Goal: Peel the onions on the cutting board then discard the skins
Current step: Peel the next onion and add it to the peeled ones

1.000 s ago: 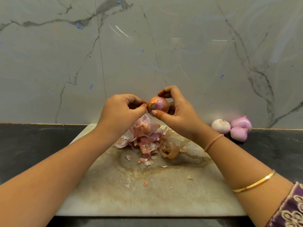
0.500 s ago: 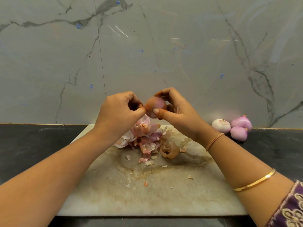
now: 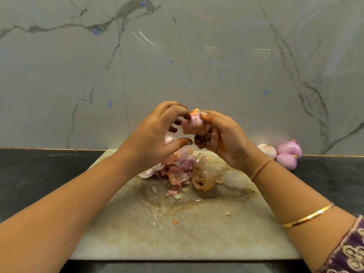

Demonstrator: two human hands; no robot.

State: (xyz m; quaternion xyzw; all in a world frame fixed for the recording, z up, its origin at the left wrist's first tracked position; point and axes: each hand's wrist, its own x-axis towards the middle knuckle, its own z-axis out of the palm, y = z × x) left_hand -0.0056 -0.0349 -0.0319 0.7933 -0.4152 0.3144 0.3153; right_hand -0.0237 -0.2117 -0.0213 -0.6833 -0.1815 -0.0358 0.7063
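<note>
Head view: right hand (image 3: 222, 138) grips the onion (image 3: 194, 126); left hand (image 3: 155, 133), fingers spread, touches its top skin (image 3: 195, 111). Risk: smooth bulb may slip from the grip.

Left forearm enters from 7 o'clock, right forearm from 5 o'clock; both converge at centre, hands raised and facing each other.

Right hand (image 3: 222, 134): palm turned toward 9 o'clock, thumb pressed on top of the onion (image 3: 194, 125), fingers (image 3: 202, 139) curled beneath it.

Left hand (image 3: 153, 134): fingers arched, forefinger tip touching the onion's upper edge. Thumb points toward 3 o'clock, clear of the onion.
</note>
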